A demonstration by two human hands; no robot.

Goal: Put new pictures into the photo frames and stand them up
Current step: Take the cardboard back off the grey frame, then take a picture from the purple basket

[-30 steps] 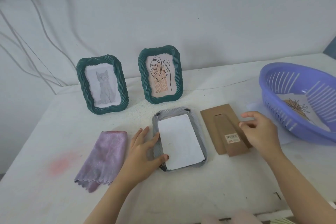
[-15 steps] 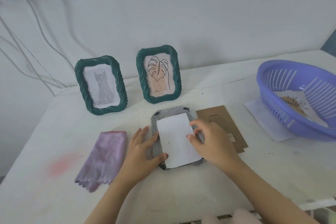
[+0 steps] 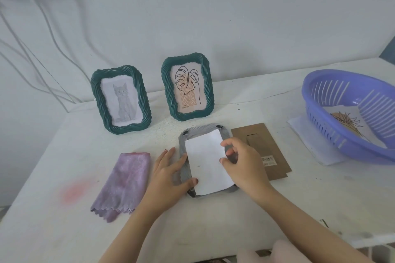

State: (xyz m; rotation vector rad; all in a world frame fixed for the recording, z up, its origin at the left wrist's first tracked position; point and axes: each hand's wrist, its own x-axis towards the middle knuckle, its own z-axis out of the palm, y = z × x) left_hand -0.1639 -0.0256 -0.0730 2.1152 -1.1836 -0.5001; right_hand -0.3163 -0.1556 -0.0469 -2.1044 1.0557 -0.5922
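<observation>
Desk [image 3: 213, 224]: white; carries every item listed.
Cloth [image 3: 120, 183]: purple, folded, lying flat at the left.
Cat frame [image 3: 97, 100]: green, upright near the wall, holds a cat drawing.
Left hand [image 3: 166, 179]: flat on the desk just left of the grey frame, fingers straight. The thumb tip touches the lower left edge of the paper.
Leaf frame [image 3: 209, 89]: green, upright, right of the cat frame, holds a leaf drawing.
Grey frame [image 3: 203, 131]: face down at the desk's centre, back open.
Paper [image 3: 207, 166]: white, blank side up, lying in the grey frame's opening, slightly skewed.
Right hand [image 3: 245, 166]: over the grey frame's right side, fingers curled. Thumb and forefinger tips meet the paper's right edge; a pinch cannot be confirmed.
Backing board [image 3: 275, 145]: brown card with a barcode label, flat, just right of the grey frame.
Basket [image 3: 320, 123]: purple, slotted, far right, containing a printed picture [image 3: 347, 123].
</observation>
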